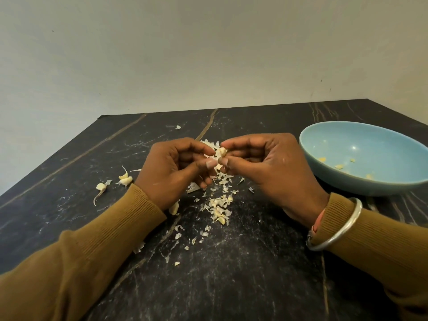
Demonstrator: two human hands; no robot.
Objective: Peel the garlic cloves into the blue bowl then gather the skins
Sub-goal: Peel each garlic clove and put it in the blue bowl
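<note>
Two fingertip grips, left hand (178, 165) and right hand (261, 163), pinch one small pale garlic clove (222, 151) at frame centre above the dark veined desk (231, 274); judged light, firm, slippery, so hold its ends.

- We find one small pale-yellow garlic clove (222, 151) pinched between the fingertips of our left hand (176, 167) and right hand (266, 167).
- Three pale, tailed garlic cloves (125, 180) lie at the left.
- Thin white papery garlic skins (218, 206) lie scattered in a loose pile beneath the held clove.
- The round glossy light-blue bowl (370, 137) stands upright at the right, holding a few yellow garlic pieces (322, 159).
</note>
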